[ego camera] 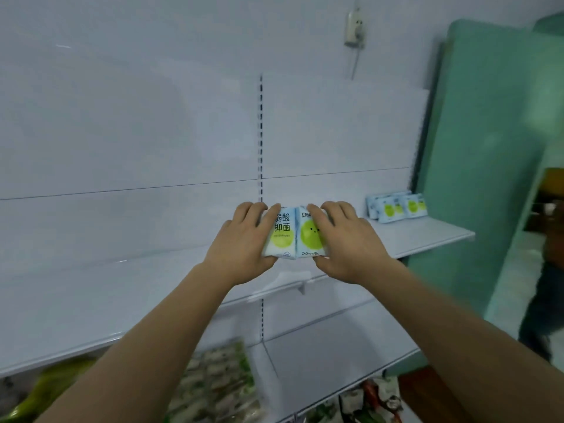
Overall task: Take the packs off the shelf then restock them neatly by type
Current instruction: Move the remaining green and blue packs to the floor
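Left hand (pixel 244 239) clamped on the left-hand pack (pixel 282 235), fingers over its top edge, thumb under its bottom edge. Right hand (pixel 345 239) wrapped likewise round the right-hand pack (pixel 309 239). Both packs pressed side by side, touching along one vertical seam, printed faces toward the camera, long axes upright. Held just above the front part of the shelf (pixel 427 236), near the slotted upright (pixel 261 132) that splits the back panel.

Head view only, so no second angle on depth. Cannot tell whether the packs' bottom edges already touch the shelf or hang just clear of it.

Farther along the same shelf, to the right and toward the back, a small row of matching packs (pixel 396 206), standing upright against the back panel, well apart from the held pair. Probably the restocking stage: same green-dot type, so likely bound for that row. Target lying rightward and away from the body, nearer the right hand. Packs already upright, so little turning needed, mainly a sideways carry. Below, blurred bags on a lower shelf (pixel 219 383), not legible.
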